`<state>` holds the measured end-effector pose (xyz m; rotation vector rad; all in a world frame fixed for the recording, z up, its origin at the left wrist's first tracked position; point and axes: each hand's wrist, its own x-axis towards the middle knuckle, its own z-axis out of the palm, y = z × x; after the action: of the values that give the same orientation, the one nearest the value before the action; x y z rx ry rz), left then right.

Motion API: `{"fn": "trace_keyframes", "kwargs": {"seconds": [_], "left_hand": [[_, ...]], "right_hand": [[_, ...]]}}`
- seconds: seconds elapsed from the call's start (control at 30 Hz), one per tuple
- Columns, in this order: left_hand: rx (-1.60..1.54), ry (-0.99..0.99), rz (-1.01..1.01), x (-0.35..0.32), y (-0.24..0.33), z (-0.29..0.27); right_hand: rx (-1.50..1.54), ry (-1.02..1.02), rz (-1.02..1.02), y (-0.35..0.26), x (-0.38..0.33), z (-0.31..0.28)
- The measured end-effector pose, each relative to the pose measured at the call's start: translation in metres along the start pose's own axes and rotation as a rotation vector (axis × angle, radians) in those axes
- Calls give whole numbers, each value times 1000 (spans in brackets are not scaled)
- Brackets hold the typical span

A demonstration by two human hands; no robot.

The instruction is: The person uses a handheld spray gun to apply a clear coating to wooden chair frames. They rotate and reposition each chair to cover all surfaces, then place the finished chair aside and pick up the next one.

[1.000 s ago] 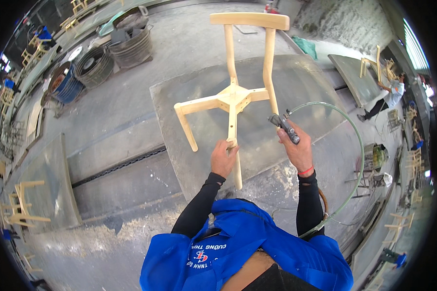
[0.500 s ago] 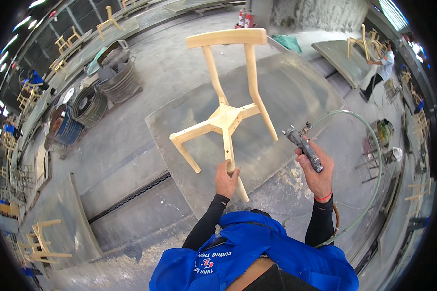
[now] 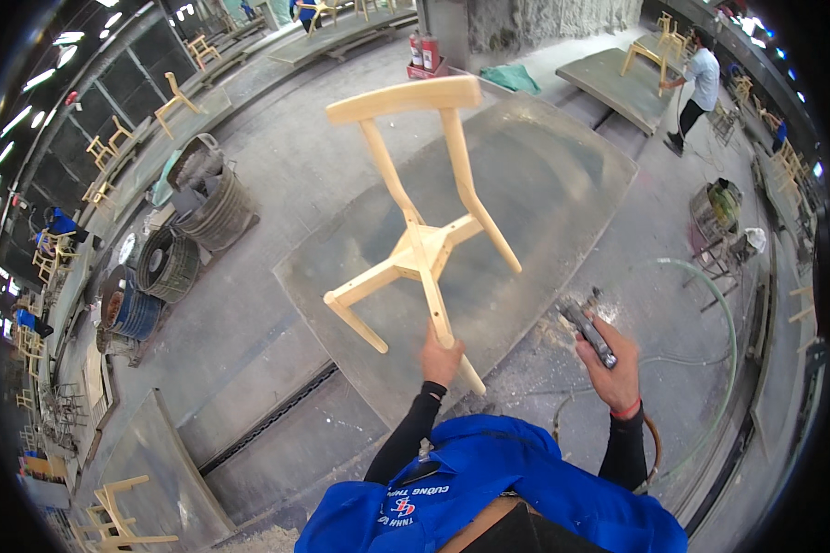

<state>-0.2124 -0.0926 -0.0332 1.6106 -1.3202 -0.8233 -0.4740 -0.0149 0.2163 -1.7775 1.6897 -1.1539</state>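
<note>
Across a gray workshop floor [image 3: 249, 359], round tubs [image 3: 214, 210] stand at upper left. At center, a pale wooden chair frame [image 3: 421, 247] rises over a gray platform [image 3: 553, 184]. The left hand [image 3: 440, 359] clasps its nearest corner; at lower right, the right hand [image 3: 615, 369] grips a dark handheld tool [image 3: 587, 333].

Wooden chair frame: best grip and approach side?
Likely the near seat rail, at its outer end, from the person's side, where the left hand holds it: slim, exposed and pointing that way, while the backrest stands on the far side.
</note>
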Motion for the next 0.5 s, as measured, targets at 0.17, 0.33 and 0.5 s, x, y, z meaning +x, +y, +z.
{"fn": "trace_keyframes", "kwargs": {"seconds": [0.17,0.33,0.5], "left_hand": [[-26,-168,-79,-12,-9,13],[-31,-262,-107,-17,-71,4],[146,-291,124,71,-140,-30]], "right_hand": [[-32,37,97,22,-18,-4],[85,4,354,47,-37,-11],[252,38,331,51,-46,-18]]}}
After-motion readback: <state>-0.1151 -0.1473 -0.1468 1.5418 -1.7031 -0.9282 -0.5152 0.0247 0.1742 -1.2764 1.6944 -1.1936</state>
